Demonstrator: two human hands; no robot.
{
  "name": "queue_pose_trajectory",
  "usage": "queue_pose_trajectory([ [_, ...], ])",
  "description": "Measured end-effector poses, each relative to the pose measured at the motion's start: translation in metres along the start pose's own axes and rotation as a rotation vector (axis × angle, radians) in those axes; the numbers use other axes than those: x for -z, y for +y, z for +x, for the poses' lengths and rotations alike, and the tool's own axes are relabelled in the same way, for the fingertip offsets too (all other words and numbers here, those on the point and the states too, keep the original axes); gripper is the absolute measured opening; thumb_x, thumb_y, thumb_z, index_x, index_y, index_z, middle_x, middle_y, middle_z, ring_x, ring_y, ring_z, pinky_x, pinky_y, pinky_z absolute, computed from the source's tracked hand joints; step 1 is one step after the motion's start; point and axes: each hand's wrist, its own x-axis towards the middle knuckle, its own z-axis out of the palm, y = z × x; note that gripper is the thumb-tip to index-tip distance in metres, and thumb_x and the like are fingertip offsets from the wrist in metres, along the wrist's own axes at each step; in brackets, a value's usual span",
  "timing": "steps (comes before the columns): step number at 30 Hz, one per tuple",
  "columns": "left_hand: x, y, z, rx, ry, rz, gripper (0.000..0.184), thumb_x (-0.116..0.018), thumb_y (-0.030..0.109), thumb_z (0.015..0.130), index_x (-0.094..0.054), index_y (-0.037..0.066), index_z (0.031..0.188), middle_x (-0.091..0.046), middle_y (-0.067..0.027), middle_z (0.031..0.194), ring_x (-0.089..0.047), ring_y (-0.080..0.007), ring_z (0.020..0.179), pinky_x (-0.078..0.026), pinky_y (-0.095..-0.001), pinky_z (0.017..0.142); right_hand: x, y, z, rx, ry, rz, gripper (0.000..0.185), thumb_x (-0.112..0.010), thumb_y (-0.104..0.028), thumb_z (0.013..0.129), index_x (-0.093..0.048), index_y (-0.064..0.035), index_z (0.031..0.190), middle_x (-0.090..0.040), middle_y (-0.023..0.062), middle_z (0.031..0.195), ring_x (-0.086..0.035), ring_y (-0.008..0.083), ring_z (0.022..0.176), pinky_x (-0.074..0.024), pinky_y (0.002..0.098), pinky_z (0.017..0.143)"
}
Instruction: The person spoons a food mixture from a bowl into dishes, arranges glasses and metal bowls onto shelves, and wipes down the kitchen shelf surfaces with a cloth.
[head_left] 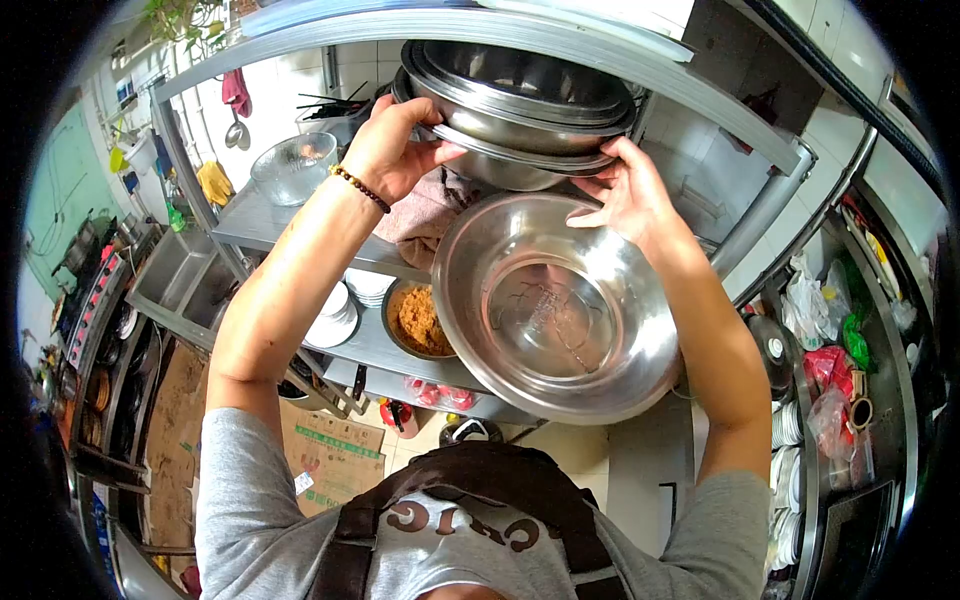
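A stack of nested steel bowls (520,130) is held up at the shelf, tilted so the dark inside of the top one shows. My left hand (405,150) grips the stack's left rim, with a beaded bracelet at the wrist. At the right rim, my right hand (625,190) has its fingertips on the lower bowls. Below the stack, a large shiny steel basin (555,310) lies tilted with its inside facing up, its upper right edge by my right hand. A pinkish-brown cloth (425,215) sits behind the basin's left side.
A clear glass bowl (295,168) stands on the metal shelf (255,218) at left. Lower down are white plates (332,320) and a bowl of orange-brown food (418,318). Flattened cardboard (330,455) lies on the floor. Shelves with bags and dishes stand at right.
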Motion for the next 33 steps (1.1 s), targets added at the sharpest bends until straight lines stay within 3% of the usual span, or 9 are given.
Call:
queue_pose_trajectory([
  [8, 0.0, -0.006, 0.017, -0.027, 0.112, -0.011, 0.021, -0.051, 0.0, 0.077, -0.039, 0.004, 0.094, -0.046, -0.0112, 0.095, -0.055, -0.0259, 0.081, -0.059, -0.0348, 0.062, -0.005, -0.003, 0.046, 0.09, 0.127, -0.144, 0.034, -0.054, -0.04, 0.076, -0.055, -0.0143, 0.098, -0.053, 0.0088, 0.102, -0.049, 0.0256, 0.103, -0.0028, 0.0693, 0.096],
  [11, 0.011, -0.013, 0.036, 0.013, 0.124, -0.081, 0.015, -0.052, 0.001, 0.077, -0.043, 0.001, 0.09, -0.047, -0.0124, 0.092, -0.055, -0.0257, 0.08, -0.059, -0.0334, 0.063, -0.008, -0.007, 0.056, 0.138, 0.128, -0.169, 0.036, -0.056, -0.042, 0.075, -0.055, -0.0141, 0.097, -0.054, 0.0084, 0.098, -0.049, 0.0257, 0.102, -0.0039, 0.0693, 0.096],
  [17, 0.005, -0.016, 0.027, 0.079, 0.054, -0.174, 0.008, -0.052, 0.002, 0.077, -0.047, -0.001, 0.083, -0.049, -0.0122, 0.088, -0.055, -0.0252, 0.079, -0.058, -0.0309, 0.063, -0.008, -0.022, 0.029, 0.179, 0.149, -0.144, 0.029, -0.06, -0.034, 0.076, -0.053, -0.0127, 0.094, -0.053, 0.0066, 0.088, -0.05, 0.0247, 0.094, -0.0167, 0.066, 0.096],
  [20, -0.001, -0.013, 0.014, 0.059, -0.016, -0.137, 0.009, -0.052, 0.0, 0.078, -0.046, 0.001, 0.085, -0.049, -0.0089, 0.088, -0.056, -0.0243, 0.081, -0.058, -0.0305, 0.062, 0.011, -0.015, 0.003, 0.226, 0.087, -0.017, 0.02, -0.058, -0.026, 0.079, -0.053, -0.011, 0.093, -0.052, 0.0082, 0.088, -0.05, 0.0238, 0.092, -0.0357, 0.0528, 0.092],
  [22, -0.012, -0.009, -0.007, 0.058, -0.061, -0.083, 0.013, -0.051, 0.001, 0.078, -0.047, 0.003, 0.091, -0.051, -0.0086, 0.091, -0.057, -0.0233, 0.082, -0.058, -0.0298, 0.063, 0.014, -0.011, -0.03, 0.198, 0.098, -0.038, 0.03, -0.06, -0.025, 0.079, -0.054, -0.0072, 0.102, -0.049, 0.0092, 0.097, -0.048, 0.022, 0.093, -0.0447, 0.0427, 0.081],
  [23, -0.013, -0.01, -0.01, 0.068, -0.095, -0.059, 0.015, -0.051, 0.001, 0.078, -0.048, 0.003, 0.093, -0.052, -0.0086, 0.093, -0.058, -0.0233, 0.082, -0.058, -0.0296, 0.063, 0.015, -0.008, -0.047, 0.196, 0.1, -0.039, 0.03, -0.06, -0.025, 0.079, -0.054, -0.0072, 0.102, -0.049, 0.0092, 0.097, -0.048, 0.022, 0.093, -0.0447, 0.0427, 0.081],
  [24, -0.004, -0.013, -0.005, 0.109, -0.215, -0.109, 0.036, -0.052, -0.002, 0.075, -0.033, 0.002, 0.106, -0.045, -0.0128, 0.099, -0.057, -0.0293, 0.08, -0.059, -0.0373, 0.062, 0.017, -0.005, -0.065, 0.215, 0.068, -0.027, 0.029, -0.061, -0.023, 0.078, -0.055, -0.0056, 0.1, -0.051, 0.0084, 0.095, -0.049, 0.0212, 0.092, -0.0456, 0.0418, 0.082],
  [28, -0.013, -0.017, -0.023, 0.236, -0.262, -0.117, 0.034, -0.05, -0.002, 0.076, -0.035, 0.004, 0.105, -0.051, -0.0096, 0.093, -0.059, -0.0242, 0.078, -0.059, -0.0355, 0.066, 0.013, 0.006, -0.118, 0.201, 0.165, 0.031, 0.023, -0.062, -0.017, 0.078, -0.057, -0.0022, 0.095, -0.055, 0.0063, 0.088, -0.053, 0.0195, 0.089, -0.0469, 0.0413, 0.086],
  [33, -0.016, -0.018, -0.031, 0.351, -0.285, -0.108, 0.03, -0.051, -0.003, 0.075, -0.035, 0.004, 0.099, -0.051, -0.0117, 0.096, -0.063, -0.0258, 0.073, -0.058, -0.0359, 0.068, 0.025, 0.016, -0.148, 0.116, 0.212, 0.109, 0.015, -0.058, -0.011, 0.081, -0.057, -0.0008, 0.092, -0.056, 0.0082, 0.086, -0.054, 0.0195, 0.086, -0.0477, 0.0404, 0.087],
])
